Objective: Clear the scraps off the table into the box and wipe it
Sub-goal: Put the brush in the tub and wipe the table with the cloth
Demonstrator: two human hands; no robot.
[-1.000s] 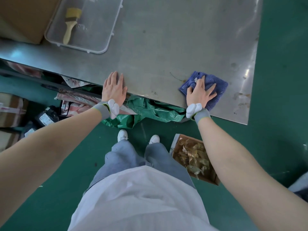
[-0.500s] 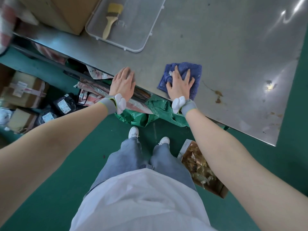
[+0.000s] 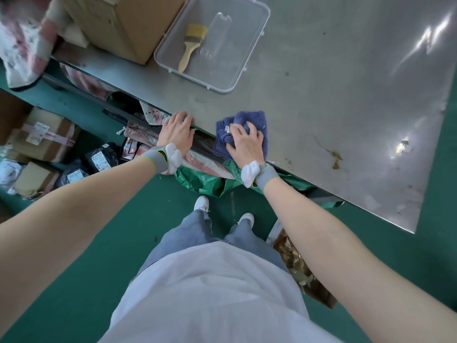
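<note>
Head view of a person standing at a metal table (image 3: 321, 100). The right hand (image 3: 243, 142) lies palm down on a blue cloth (image 3: 249, 121), fingers spread and slightly curled into the bunched fabric, pressing it against the tabletop at the near edge; part of the cloth hangs just over that edge. A second ago the cloth lay farther toward the right end of the table, near the brown stains (image 3: 333, 157); it has since travelled leftward along the near edge and now sits just beside the left hand (image 3: 176, 131). The left hand is open and flat, holding nothing, its fingers resting on the table edge, much where it was before. Both wrists carry grey bands with white parts. At the far side of the table a clear plastic tray (image 3: 249, 58) holds a paintbrush (image 3: 190, 44), beside a large cardboard carton (image 3: 128, 23). On the green floor by the right forearm stands an open cardboard box (image 3: 319, 295) containing brownish scraps (image 3: 294, 261), partly hidden by the arm. Green plastic sheeting (image 3: 200, 179) and parcels (image 3: 42, 134) lie beneath the table.
</note>
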